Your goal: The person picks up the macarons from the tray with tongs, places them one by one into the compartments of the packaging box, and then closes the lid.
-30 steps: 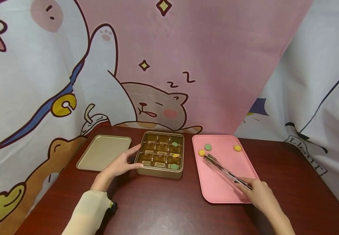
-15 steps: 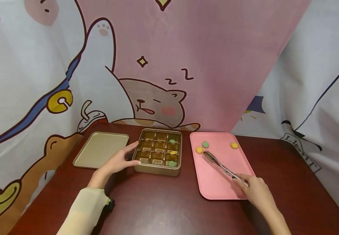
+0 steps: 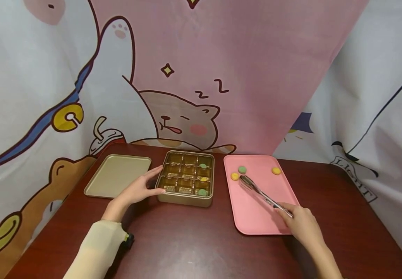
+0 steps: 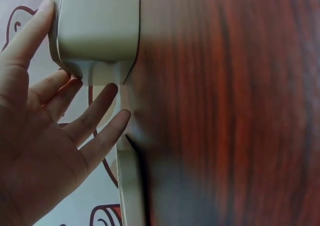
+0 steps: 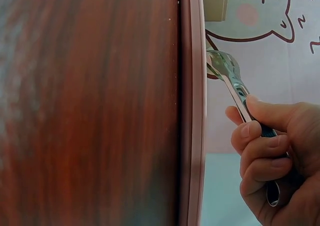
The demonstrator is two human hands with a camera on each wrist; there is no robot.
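My left hand [image 3: 135, 190] rests against the left side of a gold square tin [image 3: 185, 200], fingers extended. Its thumb touches the front-left corner, its fingertips the left rim. Inside is a divided gold insert; the right column holds a green macaron [image 3: 203, 192], a yellow one [image 3: 204, 179] and another green one [image 3: 203, 166]. My right hand [image 3: 305, 224] grips metal tongs [image 5: 239, 88] by the handle, fingers curled round it. The tongs' tips hover over the pink tray [image 3: 256, 223], right by a yellow macaron [image 3: 234, 176]. A green macaron [image 3: 242, 169] lies just behind that.
One more yellow macaron [image 3: 276, 171] lies at the tray's far right. A flat gold lid [image 3: 117, 176] lies left of the tin. The dark wooden table [image 3: 187, 240] ends at a printed cloth backdrop [image 3: 256, 77].
The head view has tilted slightly, so everything appears a little higher and further left. My left hand stays at the tin; my right hand still holds the tongs over the tray, nearly unmoved.
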